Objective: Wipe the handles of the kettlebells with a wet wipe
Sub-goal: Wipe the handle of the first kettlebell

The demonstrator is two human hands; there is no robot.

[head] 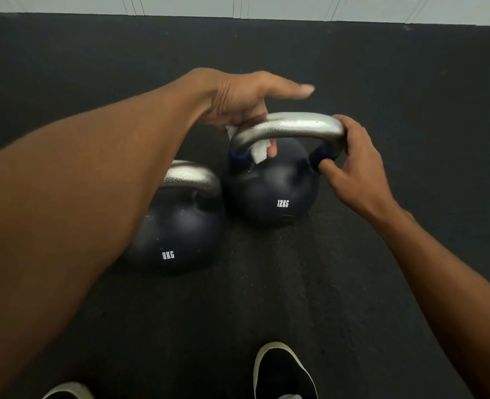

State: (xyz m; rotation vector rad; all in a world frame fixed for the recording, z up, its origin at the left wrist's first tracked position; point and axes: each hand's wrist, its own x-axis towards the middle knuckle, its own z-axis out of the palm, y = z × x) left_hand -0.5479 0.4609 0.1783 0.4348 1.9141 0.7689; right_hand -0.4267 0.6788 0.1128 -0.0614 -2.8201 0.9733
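STEADY HANDS: A person's left hand (238, 102) presses a white wet wipe (259, 152) against the left shoulder of the steel handle (289, 126) of a 12KG kettlebell (269, 191), which stands on a black rubber gym floor (353, 283). The left grip is only part closed. One digit hooks under the bar and pinches the wipe to the metal, while another finger points straight out above it. How the remaining fingers lie is hidden behind the bar and cannot be told.

The right hand (356, 168) wraps the handle's right corner, fingers curled over the top and thumb tucked beneath. This pressed-together grip reads as a steadying hold. An 8KG kettlebell (177, 237) stands just beside the first, to its left, and the left forearm partly covers its second handle (192, 174). A black shoe with a pale sole (281, 372) shows at the bottom edge and a white wall (238, 4) at the top.

The risks from here are a matter of judgement. Only a small fold of wipe sits on the metal, so it could slip from the single digit holding it, or bunch up and leave stretches of bar untouched. The right hand covers the right corner, which would go uncleaned unless that hand shifts. A hard sideways stroke could rock the bell into its neighbour, close to the shoe.
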